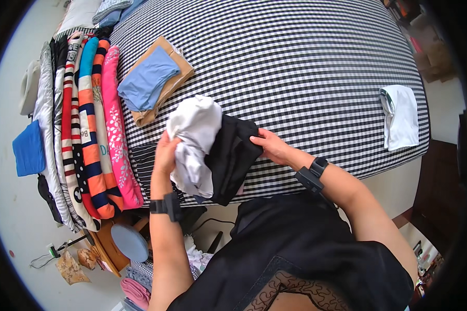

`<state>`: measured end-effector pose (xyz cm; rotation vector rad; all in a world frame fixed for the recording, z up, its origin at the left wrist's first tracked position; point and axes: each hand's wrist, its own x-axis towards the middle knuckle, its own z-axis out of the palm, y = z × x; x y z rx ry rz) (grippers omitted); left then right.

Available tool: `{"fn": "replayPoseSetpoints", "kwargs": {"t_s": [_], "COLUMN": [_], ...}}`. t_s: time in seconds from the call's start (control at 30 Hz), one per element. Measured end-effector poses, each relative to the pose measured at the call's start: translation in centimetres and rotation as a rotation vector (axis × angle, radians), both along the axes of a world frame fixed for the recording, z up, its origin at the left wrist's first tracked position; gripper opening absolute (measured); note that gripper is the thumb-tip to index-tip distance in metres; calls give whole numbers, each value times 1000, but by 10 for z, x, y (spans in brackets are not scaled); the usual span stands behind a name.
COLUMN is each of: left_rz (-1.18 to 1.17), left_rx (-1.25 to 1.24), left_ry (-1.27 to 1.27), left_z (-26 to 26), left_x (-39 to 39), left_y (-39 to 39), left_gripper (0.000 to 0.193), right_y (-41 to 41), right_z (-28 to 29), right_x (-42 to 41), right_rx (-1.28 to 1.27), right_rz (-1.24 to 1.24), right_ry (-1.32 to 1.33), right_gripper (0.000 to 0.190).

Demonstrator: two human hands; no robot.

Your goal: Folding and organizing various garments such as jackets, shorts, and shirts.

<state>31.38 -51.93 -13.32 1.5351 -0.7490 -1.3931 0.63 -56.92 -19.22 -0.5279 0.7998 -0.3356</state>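
Near the front edge of the bed, my left hand [166, 153] grips a crumpled white cloth [196, 124], its fingers partly hidden behind the fabric. Black fabric [235, 149] lies against the white cloth on the right. My right hand [270, 145] pinches the black fabric at its right edge, thumb on top. Whether the white and black pieces are joined cannot be told. Under and left of them shows a black cloth with white stripes [144, 159]. A folded light blue cloth [150, 77] rests on a tan folded piece [183, 70] just beyond my left hand.
A black-and-white checked sheet [295, 77] covers the bed. Several folded blankets, among them a pink one [116, 136], line its left side. A folded white garment [401, 116] lies at the right edge. A round blue-grey stool seat [129, 243] stands below on the left.
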Motion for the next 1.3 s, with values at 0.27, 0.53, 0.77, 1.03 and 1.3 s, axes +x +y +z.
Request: {"fn": "replayPoseSetpoints", "kwargs": {"t_s": [0.27,0.53,0.77,1.03,1.3], "left_rz": [-328,-200,94,92,31], "left_rx": [-305,-237,53,-22,-13], "left_ry": [-1347,-1208,-648,-367,-486], "left_z": [0,1,1,-2,-16], "left_x": [-129,-75,3,27,29], "left_y": [29,18,13,9,13], "left_gripper": [106,72,67,67,56], "right_y": [-9,-34,8,15,19], "right_z": [28,23,-47,-40,-11], "right_x": [51,39,9,46,103], "right_rx": [-98,-196,-28,139,138], "right_rz": [101,178,-109,1,-52], "right_ry": [-18,5,423,85,-259], "right_gripper": [14,28,36,45,29]}}
